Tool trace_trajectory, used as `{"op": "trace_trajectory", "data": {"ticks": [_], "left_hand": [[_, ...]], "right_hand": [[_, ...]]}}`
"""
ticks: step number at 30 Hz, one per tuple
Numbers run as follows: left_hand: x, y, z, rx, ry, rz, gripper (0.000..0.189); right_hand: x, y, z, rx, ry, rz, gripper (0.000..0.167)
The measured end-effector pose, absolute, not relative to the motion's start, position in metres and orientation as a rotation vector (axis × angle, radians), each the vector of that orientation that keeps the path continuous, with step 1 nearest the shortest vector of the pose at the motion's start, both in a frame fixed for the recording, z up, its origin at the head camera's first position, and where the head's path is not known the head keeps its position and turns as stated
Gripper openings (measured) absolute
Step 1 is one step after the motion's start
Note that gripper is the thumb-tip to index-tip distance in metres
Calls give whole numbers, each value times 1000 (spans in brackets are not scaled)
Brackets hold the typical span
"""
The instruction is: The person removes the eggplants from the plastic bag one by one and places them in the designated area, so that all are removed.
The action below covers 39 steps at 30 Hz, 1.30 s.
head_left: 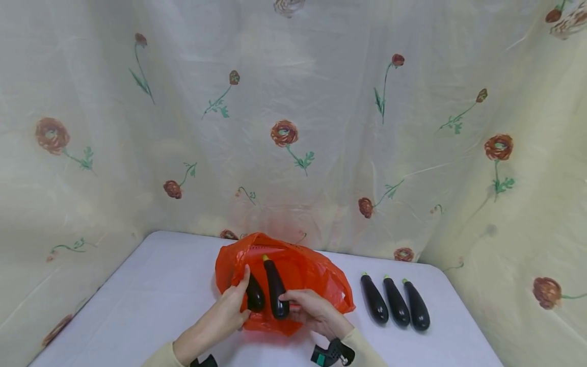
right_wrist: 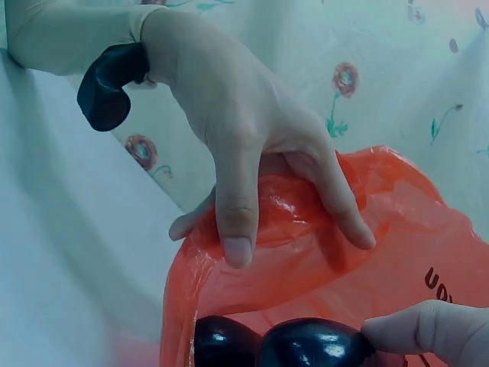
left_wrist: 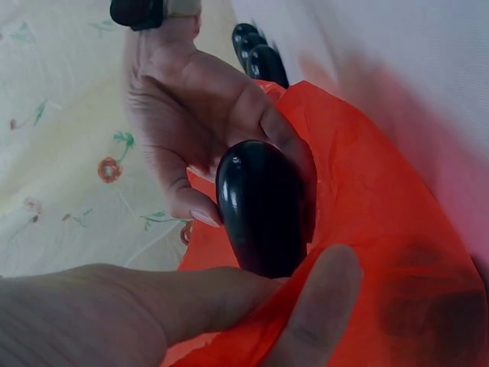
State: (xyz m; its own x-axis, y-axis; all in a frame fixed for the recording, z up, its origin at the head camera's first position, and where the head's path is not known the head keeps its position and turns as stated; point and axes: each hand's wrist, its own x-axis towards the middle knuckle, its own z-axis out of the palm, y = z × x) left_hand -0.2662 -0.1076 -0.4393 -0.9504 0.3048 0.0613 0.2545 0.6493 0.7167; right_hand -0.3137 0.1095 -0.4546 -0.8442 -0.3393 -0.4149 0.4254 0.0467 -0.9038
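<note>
An orange-red plastic bag [head_left: 316, 270] lies on the table with its mouth toward me. My left hand [head_left: 229, 306] grips the bag's rim at the left, thumb and fingers on either side of the film in the left wrist view. In the bag's mouth, my right hand [head_left: 316, 311] holds an eggplant [head_left: 275, 288] near its rounded end, its green stem end pointing into the bag. A second eggplant [head_left: 255, 294] lies inside, just left of it and partly hidden by my left hand. Both rounded ends show side by side in the right wrist view, with my right thumb [right_wrist: 420, 329] on the nearer one.
Three more eggplants [head_left: 398, 303] lie in a row on the white table [head_left: 174, 270], right of the bag. A flower-patterned curtain [head_left: 330, 168] hangs behind the table and along its sides. Black straps with devices [head_left: 334, 352] sit on both wrists.
</note>
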Motion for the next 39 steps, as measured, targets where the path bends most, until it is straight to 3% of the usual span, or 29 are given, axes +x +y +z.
{"op": "trace_trajectory", "data": {"ticks": [21, 39], "left_hand": [[-267, -109, -439, 473, 2762, 1222, 99], [-266, -108, -439, 476, 2781, 1194, 101]], "right_hand": [[-298, 133, -446, -69, 1757, -1840, 23], [-285, 159, -425, -97, 1737, -1846, 43]]}}
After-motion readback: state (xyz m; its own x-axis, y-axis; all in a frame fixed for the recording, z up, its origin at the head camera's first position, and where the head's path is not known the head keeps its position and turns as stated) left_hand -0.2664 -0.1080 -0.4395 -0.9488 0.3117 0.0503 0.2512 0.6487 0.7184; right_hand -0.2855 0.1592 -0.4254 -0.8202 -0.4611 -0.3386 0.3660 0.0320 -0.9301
